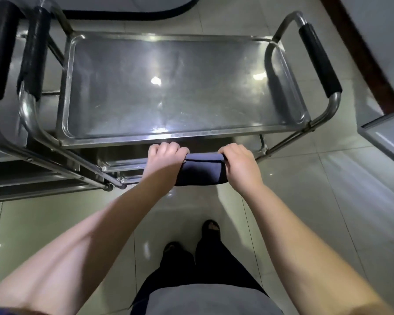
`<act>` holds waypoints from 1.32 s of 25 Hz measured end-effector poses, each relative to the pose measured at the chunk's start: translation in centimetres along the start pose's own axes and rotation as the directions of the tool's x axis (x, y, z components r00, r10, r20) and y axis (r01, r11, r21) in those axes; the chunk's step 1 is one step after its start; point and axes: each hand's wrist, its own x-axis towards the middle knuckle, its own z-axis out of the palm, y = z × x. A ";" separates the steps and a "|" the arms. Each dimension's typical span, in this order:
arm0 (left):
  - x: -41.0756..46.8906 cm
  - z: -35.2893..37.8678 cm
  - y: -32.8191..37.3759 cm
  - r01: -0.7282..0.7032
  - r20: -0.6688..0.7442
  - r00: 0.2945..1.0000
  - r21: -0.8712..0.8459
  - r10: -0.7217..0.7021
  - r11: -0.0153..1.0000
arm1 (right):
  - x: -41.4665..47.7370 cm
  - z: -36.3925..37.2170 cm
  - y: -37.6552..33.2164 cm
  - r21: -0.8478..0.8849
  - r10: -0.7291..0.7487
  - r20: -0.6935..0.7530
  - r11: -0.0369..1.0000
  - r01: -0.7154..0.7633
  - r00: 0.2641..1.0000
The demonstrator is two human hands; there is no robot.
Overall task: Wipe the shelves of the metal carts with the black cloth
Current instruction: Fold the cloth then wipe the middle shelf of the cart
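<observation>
Cloth (203, 170) is my first check: it is folded into a thick dark pad and held between my two hands, just in front of the near edge of the cart (146, 140). As far as I can see, it is not touching the metal. My left hand (166, 159) curls its fingers over the pad's left end. My right hand (238, 163) grips the right end the same way, so both are closed on the fabric. I judge the two-handed hold is for squaring the fold, to give a flat, firm face to press down.

The top shelf (168, 92) is bare and streaked with glare, so I cannot tell how clean it is. A lower shelf (123, 165) shows under the near edge. A second cart (0, 46) stands tight against the left side. Standing at the long near edge should let me reach the whole top shelf. Wiping here looks not yet begun.
</observation>
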 end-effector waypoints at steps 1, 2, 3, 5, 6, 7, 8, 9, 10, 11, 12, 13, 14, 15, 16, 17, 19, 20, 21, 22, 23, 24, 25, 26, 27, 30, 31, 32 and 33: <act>-0.4 0.7 0.1 0.013 0.037 0.999 -0.009 -0.012 1.000 | -0.5 0.7 0.3 -0.011 0.002 0.019 1.000 -0.001 1.000; -0.6 1.3 0.2 0.030 0.075 0.997 -0.032 -0.028 0.999 | -0.6 1.4 0.7 -0.018 0.004 0.033 1.000 -0.004 0.999; -0.8 2.3 0.1 0.037 0.073 0.997 -0.083 -0.031 0.996 | -0.6 2.3 1.2 -0.020 0.009 0.044 1.000 -0.008 0.999; -0.9 4.6 0.0 0.051 0.044 0.998 -0.174 -0.044 0.983 | -0.2 4.1 2.4 0.006 0.010 0.064 1.000 -0.010 0.998; -1.0 6.1 0.0 0.072 0.060 0.996 -0.181 -0.062 0.981 | 0.0 5.3 3.0 0.028 -0.007 0.067 1.000 0.005 0.998; -0.7 8.0 0.0 0.085 0.047 0.996 -0.174 -0.078 0.981 | 0.3 6.7 3.9 0.055 -0.042 0.058 0.998 0.038 0.997; -0.3 10.3 0.1 0.112 0.055 0.993 -0.171 -0.104 0.979 | 0.7 8.7 4.9 0.080 -0.064 0.048 0.995 0.060 0.997; 0.0 12.6 0.3 0.139 0.057 0.990 -0.180 -0.130 0.974 | 1.1 10.6 6.0 0.097 -0.066 0.040 0.993 0.062 0.997; 0.3 14.8 0.5 0.165 0.075 0.985 -0.181 -0.153 0.970 | 1.4 12.6 7.0 0.104 -0.053 0.039 0.993 0.049 0.998; 0.5 17.1 0.8 0.191 0.105 0.979 -0.157 -0.176 0.969 | 1.7 14.6 8.2 0.108 -0.029 0.038 0.994 0.025 0.999; 0.7 19.2 1.1 0.211 0.128 0.972 -0.113 -0.196 0.971 | 2.0 16.5 9.3 0.105 -0.003 0.035 0.994 -0.001 0.999; 1.0 21.6 1.3 0.210 0.119 0.973 -0.077 -0.200 0.975 | 2.5 18.7 10.5 0.094 0.028 0.034 0.995 -0.031 0.999; 1.1 23.6 1.3 0.196 0.100 0.977 -0.058 -0.190 0.979 | 2.7 20.6 11.5 0.084 0.054 0.031 0.995 -0.056 0.998; 1.2 25.3 1.2 0.167 0.072 0.984 -0.037 -0.164 0.985 | 2.9 22.2 12.4 0.075 0.064 0.024 0.995 -0.066 0.998; 1.3 26.8 1.2 0.123 0.070 0.990 0.031 -0.125 0.992 | 3.0 23.7 13.2 0.075 0.060 0.013 0.995 -0.060 0.998; 1.3 28.2 1.2 0.090 0.078 0.992 0.104 -0.098 0.991 | 3.1 25.0 14.0 0.081 0.047 0.002 0.996 -0.047 0.999; 2.0 30.7 0.9 0.078 0.078 0.993 0.161 -0.092 0.984 | 3.7 27.2 15.8 0.082 0.009 -0.026 0.997 -0.007 1.000; 2.7 31.4 0.8 0.100 0.080 0.991 0.100 -0.108 0.990 | 4.1 27.9 16.6 0.078 -0.015 -0.035 0.997 0.017 0.999; 3.2 32.0 0.8 0.120 0.072 0.990 0.011 -0.121 0.993 | 4.5 28.3 17.2 0.076 -0.034 -0.036 0.996 0.036 0.999; 3.6 32.7 0.7 0.114 0.049 0.993 -0.067 -0.111 0.991 | 4.9 28.5 17.8 0.076 -0.051 -0.033 0.996 0.053 0.998; 4.3 33.3 0.6 0.097 0.030 0.995 -0.171 -0.093 0.981 | 5.6 28.5 18.5 0.074 -0.074 -0.033 0.994 0.076 0.997; 5.3 33.7 0.3 0.075 0.011 0.997 -0.291 -0.076 0.954 | 6.5 28.3 19.2 0.065 -0.097 -0.033 0.993 0.099 0.995; 6.7 34.0 0.0 0.073 -0.002 0.997 -0.388 -0.080 0.919 | 7.8 28.2 20.1 0.030 -0.114 -0.034 0.993 0.115 0.993; 8.4 34.4 -0.3 0.090 0.004 0.995 -0.434 -0.098 0.896 | 9.5 28.2 21.0 -0.029 -0.117 -0.035 0.993 0.116 0.993; 10.4 35.1 -0.5 0.115 0.012 0.992 -0.438 -0.122 0.892 | 11.5 28.5 22.0 -0.099 -0.102 -0.035 0.990 0.098 0.994; 16.7 38.6 -1.4 0.180 0.009 0.982 -0.370 -0.191 0.911 | 18.1 30.8 24.6 -0.276 -0.007 0.017 0.961 0.012 1.000; 18.1 40.0 -1.7 0.224 0.034 0.973 -0.343 -0.227 0.912 | 19.6 32.0 24.9 -0.291 0.036 0.054 0.956 -0.019 0.998; 18.9 41.5 -1.9 0.266 0.042 0.963 -0.315 -0.267 0.911 | 20.5 33.3 25.1 -0.291 0.072 0.064 0.955 -0.051 0.995; 19.4 43.0 -2.2 0.294 0.012 0.953 -0.276 -0.303 0.915 | 21.1 34.7 25.3 -0.295 0.090 0.031 0.952 -0.077 0.995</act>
